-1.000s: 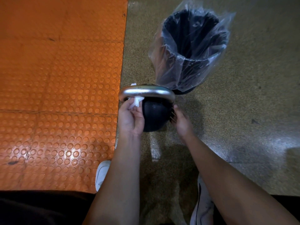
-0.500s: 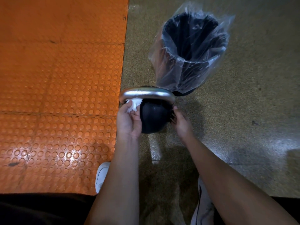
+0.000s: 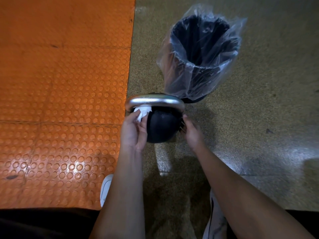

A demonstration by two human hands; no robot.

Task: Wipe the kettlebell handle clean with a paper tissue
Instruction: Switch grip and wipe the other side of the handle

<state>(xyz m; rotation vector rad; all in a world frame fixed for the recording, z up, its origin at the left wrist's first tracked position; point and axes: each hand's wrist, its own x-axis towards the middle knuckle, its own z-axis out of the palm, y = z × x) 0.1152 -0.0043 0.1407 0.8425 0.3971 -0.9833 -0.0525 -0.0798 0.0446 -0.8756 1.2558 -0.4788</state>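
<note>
A black bin (image 3: 203, 54) stands upright on the speckled tan floor (image 3: 259, 118), lined with a clear plastic bag (image 3: 177, 78) that is folded out over its rim and hangs crumpled down its sides. Left of the bin lies an orange mat (image 3: 60, 100) with raised round studs; its straight edge meets the floor, and glare shows on its near part. Nearer than the bin, two white shoes rest on the floor, one (image 3: 105, 188) at the mat's edge, the other (image 3: 215, 219) more to the right.
</note>
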